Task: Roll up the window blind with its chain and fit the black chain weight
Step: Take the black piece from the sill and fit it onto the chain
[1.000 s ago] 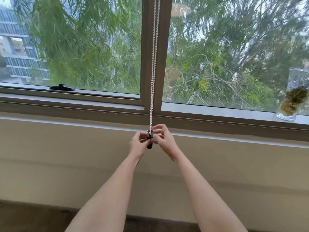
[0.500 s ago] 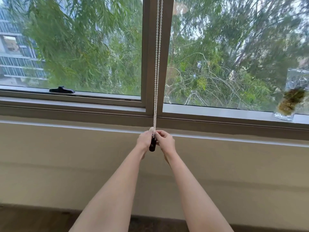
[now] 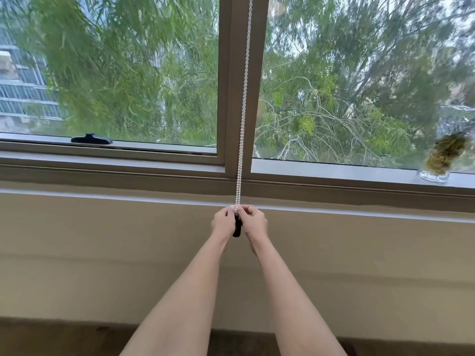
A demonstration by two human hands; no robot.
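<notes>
Head view: both hands meet at six o'clock below the window frame point(image 3: 243, 98), where the white bead chain point(image 3: 243, 111) runs straight down. The left hand point(image 3: 223, 224) and the right hand point(image 3: 254, 223) are pressed together around the black chain weight point(image 3: 237, 228), fingers pinching its top where the chain enters. If the beads are not fully seated, the weight could likely slip off once released.
</notes>
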